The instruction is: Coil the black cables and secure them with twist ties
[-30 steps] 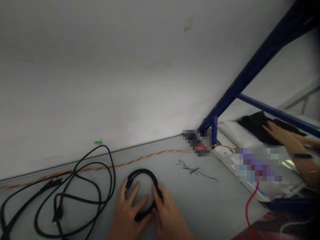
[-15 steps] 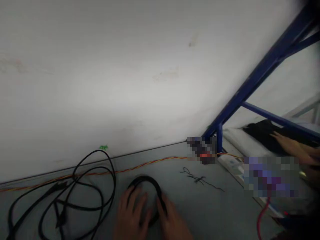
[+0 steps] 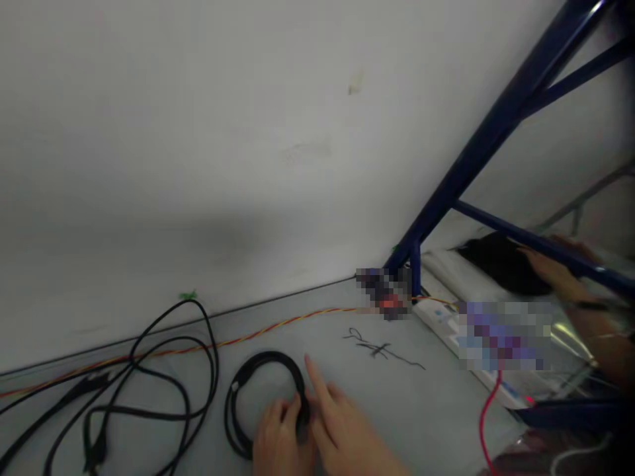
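My left hand point(image 3: 282, 439) was curled over the lower right of a coiled black cable point(image 3: 262, 360), its fingers closed on the loops, while my right hand point(image 3: 347, 439) lay just beside the coil, open, with its index finger point(image 3: 313, 377) stretched out and holding nothing. The coil lay flat on a grey tabletop point(image 3: 397, 416), near a looser tangle of black power cable point(image 3: 149, 413) and a twisted orange-and-yellow wire point(image 3: 278, 319). Off to the right, another person's hand point(image 3: 553, 274) rested on a black cloth point(image 3: 501, 264)
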`<act>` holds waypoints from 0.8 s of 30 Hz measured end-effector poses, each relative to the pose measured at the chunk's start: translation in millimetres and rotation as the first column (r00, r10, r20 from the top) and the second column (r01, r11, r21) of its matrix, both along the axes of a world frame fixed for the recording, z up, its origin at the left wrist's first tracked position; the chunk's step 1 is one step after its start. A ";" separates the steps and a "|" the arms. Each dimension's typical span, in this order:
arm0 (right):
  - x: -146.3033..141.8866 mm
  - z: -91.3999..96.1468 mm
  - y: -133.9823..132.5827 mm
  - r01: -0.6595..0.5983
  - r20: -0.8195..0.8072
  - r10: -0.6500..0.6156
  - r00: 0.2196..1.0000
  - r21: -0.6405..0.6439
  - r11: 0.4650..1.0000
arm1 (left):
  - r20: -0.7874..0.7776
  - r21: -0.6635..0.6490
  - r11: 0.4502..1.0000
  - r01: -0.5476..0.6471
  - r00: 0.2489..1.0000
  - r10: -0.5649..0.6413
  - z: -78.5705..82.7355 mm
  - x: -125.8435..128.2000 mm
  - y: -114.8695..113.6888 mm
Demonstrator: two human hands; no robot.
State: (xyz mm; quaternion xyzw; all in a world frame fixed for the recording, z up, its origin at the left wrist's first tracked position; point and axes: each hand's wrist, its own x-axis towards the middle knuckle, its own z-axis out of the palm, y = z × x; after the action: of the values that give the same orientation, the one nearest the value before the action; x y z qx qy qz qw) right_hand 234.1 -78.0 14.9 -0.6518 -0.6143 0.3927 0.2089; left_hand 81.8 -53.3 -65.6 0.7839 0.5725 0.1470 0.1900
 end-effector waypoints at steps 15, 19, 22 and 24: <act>216.9 -102.9 -29.3 0.345 0.455 -0.552 0.699 0.461 0.818 | 0.064 -0.179 0.981 -0.076 0.994 0.089 16.7 -2.3 12.0; 215.7 -97.8 -27.8 0.341 0.404 -0.510 0.759 0.421 0.841 | 0.076 -0.155 0.986 -0.062 0.994 0.074 13.0 -8.0 9.4; 216.6 -95.8 -30.5 0.407 0.317 -0.528 0.788 0.375 0.833 | 0.101 -0.075 0.996 -0.039 0.994 0.047 6.5 -13.1 5.9; 219.7 -97.0 -34.5 0.469 0.274 -0.570 0.775 0.354 0.809 | 0.125 -0.008 1.000 -0.022 0.992 0.023 2.4 -14.9 3.9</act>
State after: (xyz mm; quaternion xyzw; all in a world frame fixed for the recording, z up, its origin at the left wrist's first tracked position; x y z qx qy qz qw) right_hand 453.9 -112.5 -82.1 -0.8243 -0.4829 0.1039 0.2767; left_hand 66.9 -49.4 -63.2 0.7660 0.5689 0.1958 0.2263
